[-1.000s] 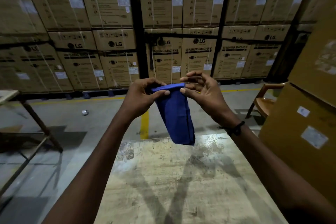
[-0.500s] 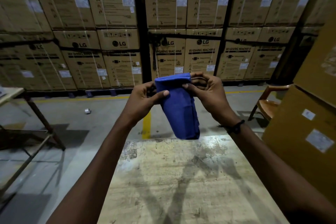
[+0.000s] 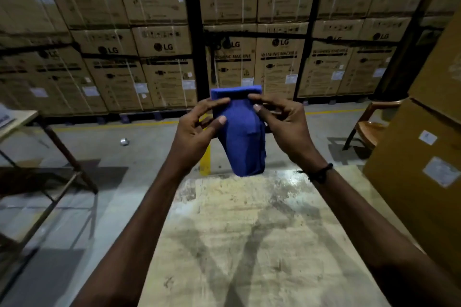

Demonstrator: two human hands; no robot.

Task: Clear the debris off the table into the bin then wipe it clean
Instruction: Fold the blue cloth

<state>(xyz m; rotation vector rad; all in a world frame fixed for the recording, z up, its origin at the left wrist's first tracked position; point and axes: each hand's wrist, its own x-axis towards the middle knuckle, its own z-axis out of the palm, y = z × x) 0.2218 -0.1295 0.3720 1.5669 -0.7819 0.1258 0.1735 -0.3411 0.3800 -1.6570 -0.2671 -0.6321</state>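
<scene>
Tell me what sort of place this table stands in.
Most likely an appliance warehouse: stacked LG washing machine cartons fill dark storage racks, and a yellow line marks the concrete floor beyond the worn table.

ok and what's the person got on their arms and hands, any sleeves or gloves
No sleeves in view and no gloves: both forearms are bare. The left hand wears nothing. The right hand has a thin dark band around its wrist. No rings or watch show.

1. I see a matt, soft-looking blue cloth [image 3: 239, 132].
2. The table [image 3: 262, 244] top looks like worn, stained wood with a dull sheen.
3. The stacked boxes [image 3: 162, 40] are matt brown cardboard.
4. The floor [image 3: 74, 207] is smooth grey concrete.
</scene>
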